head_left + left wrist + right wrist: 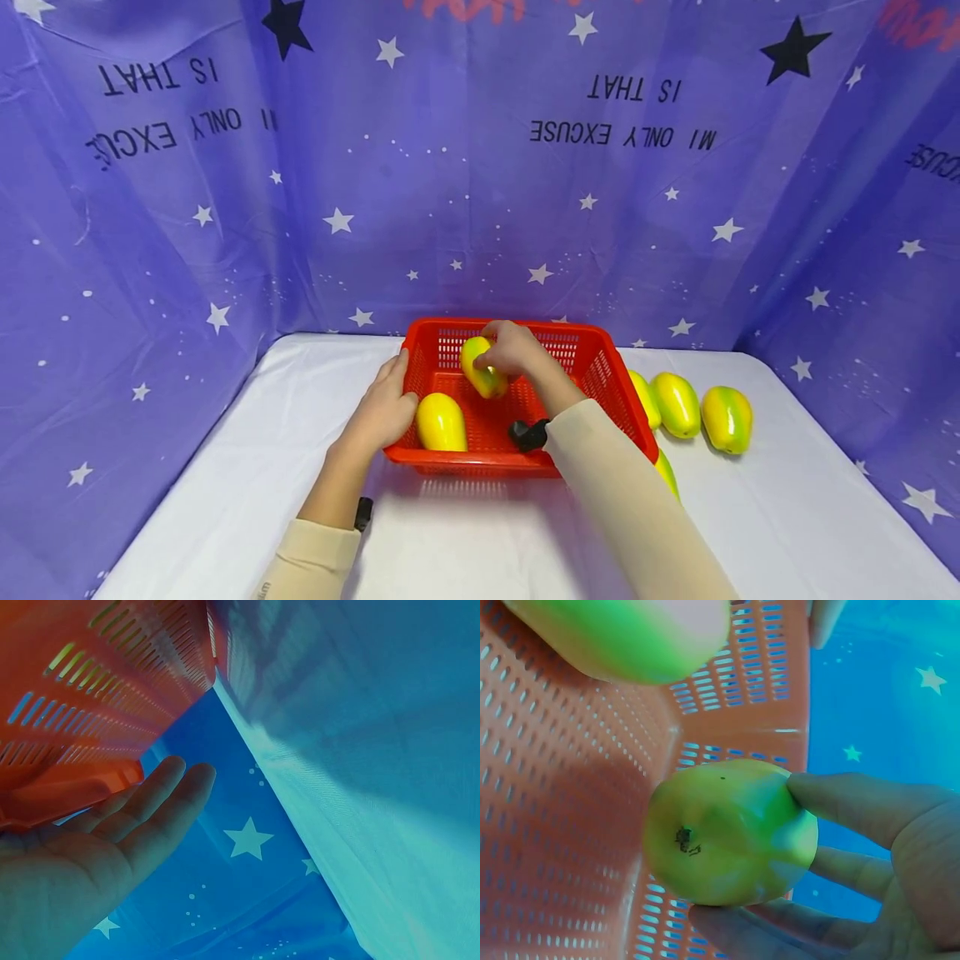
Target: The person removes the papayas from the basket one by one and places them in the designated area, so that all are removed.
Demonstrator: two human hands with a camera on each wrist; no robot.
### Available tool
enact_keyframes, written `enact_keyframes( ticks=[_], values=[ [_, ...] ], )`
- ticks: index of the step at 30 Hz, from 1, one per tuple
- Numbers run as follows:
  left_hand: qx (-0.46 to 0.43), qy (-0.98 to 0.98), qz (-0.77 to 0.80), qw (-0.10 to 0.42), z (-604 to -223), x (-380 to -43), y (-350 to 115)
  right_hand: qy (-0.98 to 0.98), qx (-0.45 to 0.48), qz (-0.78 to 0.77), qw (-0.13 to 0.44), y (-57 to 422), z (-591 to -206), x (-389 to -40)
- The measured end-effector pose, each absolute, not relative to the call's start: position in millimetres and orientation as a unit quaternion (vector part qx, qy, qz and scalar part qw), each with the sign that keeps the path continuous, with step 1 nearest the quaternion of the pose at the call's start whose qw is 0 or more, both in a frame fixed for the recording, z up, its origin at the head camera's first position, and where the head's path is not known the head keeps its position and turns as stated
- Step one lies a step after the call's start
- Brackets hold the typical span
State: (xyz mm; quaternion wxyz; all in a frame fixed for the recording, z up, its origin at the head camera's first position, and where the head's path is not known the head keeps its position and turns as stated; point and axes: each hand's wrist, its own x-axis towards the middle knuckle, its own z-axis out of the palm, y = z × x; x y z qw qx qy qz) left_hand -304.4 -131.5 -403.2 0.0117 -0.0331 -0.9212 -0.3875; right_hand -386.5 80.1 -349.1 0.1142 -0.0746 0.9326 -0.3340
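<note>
A red plastic basket (pixel 480 463) with slotted walls stands on the white table. My left hand (pixel 381 410) holds its left rim; the thumb reaches over the rim, and in the left wrist view the fingers (pixel 169 817) lie nearly straight along the outside. Inside the basket, near the far wall, my right hand (pixel 512 348) grips a yellow-green mango (pixel 480 371). The right wrist view shows thumb and fingers around this mango (pixel 727 832), its dark stem mark facing the camera. Another yellow mango (pixel 441 422) lies in the basket's near left corner.
Right of the basket lie several mangoes, among them one mango (pixel 677 405) and another mango (pixel 727 419) farther right. One more mango (pixel 666 475) is partly hidden behind the right sleeve. A purple star-printed curtain (pixel 480 208) surrounds the white table (pixel 795 492) at the back and sides.
</note>
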Motion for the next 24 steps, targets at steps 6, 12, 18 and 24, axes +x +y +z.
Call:
enact_keyframes(
  ticks=[6,12,18,24],
  values=[
    [-0.038,-0.921,-0.388,0.007,-406,-307,-129,0.933,-0.065,-0.339,0.105,93,-340,-381],
    [-0.042,-0.920,-0.390,0.003,-408,-306,-130,0.931,-0.058,-0.347,0.103,105,-337,-375],
    [-0.049,-0.920,-0.389,0.001,-407,-307,-133,0.930,-0.043,-0.354,0.094,117,-333,-368],
    [-0.054,-0.921,-0.386,-0.001,-403,-308,-135,0.932,-0.051,-0.349,0.082,131,-324,-360]
  ],
)
